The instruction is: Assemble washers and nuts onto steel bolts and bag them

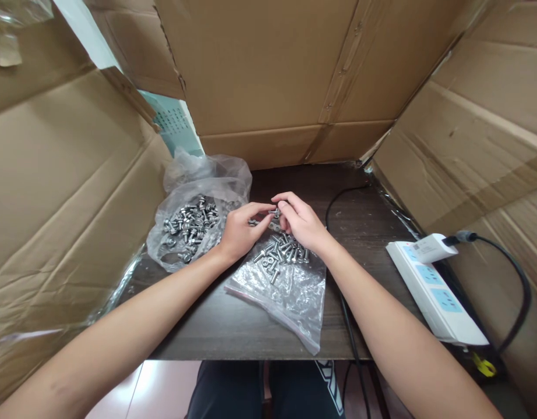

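Left hand (240, 233) and right hand (301, 224) both pinch one small silver steel bolt (275, 213) at bench (233, 326) centre, w/ loose bolts on flat clear plastic bag (290, 291) at 6 o'clock; prob. light, stiff, slick, so grip head & shank.

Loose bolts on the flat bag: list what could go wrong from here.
1. The loose bolts lie on a flat plastic bag that reaches the table edge; a nudge could roll some off onto the floor.
2. The left hand and right hand pinch a small bolt by the fingertips; it could slip.
3. The open bag of bolts sits beside the left wrist; a sweep might spill it.
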The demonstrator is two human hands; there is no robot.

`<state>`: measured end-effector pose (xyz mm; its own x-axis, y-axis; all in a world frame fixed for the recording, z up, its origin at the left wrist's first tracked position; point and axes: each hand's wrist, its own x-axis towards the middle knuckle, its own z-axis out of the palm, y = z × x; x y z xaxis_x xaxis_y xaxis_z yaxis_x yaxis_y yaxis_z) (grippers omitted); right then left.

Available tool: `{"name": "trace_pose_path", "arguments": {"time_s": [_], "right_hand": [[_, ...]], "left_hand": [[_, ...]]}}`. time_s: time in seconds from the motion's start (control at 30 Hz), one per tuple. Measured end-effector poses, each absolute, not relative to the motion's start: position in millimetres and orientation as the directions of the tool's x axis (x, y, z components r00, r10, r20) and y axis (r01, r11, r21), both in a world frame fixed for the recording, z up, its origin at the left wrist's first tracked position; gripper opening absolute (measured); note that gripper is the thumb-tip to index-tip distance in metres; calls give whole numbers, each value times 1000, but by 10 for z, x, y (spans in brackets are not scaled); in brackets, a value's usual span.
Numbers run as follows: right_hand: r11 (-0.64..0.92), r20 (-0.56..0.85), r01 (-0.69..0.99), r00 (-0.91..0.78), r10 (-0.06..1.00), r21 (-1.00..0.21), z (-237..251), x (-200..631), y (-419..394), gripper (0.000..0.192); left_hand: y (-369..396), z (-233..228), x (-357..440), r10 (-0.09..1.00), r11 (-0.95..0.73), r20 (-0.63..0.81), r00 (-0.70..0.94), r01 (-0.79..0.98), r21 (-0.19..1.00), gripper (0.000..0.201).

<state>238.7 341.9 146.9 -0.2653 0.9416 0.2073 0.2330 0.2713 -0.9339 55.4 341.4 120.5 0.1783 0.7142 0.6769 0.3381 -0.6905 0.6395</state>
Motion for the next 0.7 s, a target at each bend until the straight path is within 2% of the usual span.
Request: {"name": "trace_pose_path", "arguments": {"time_s": [0.2, 0.5, 0.7], "right_hand": [[325, 270, 165, -288, 919, -931, 1430, 2374, 3446, 40], [255, 218, 94, -296, 930, -962, 1438, 2356, 3448, 37], [291, 255, 90, -290, 922, -952, 1434, 2366, 3452, 39]], "left_hand": [[3421, 1202, 550, 708, -695, 683, 178, 342, 632, 16], [3412, 1218, 548, 694, -706, 695, 185, 365, 608, 17], [3406, 1238, 553, 699, -697, 691, 184, 390, 601, 16]]}}
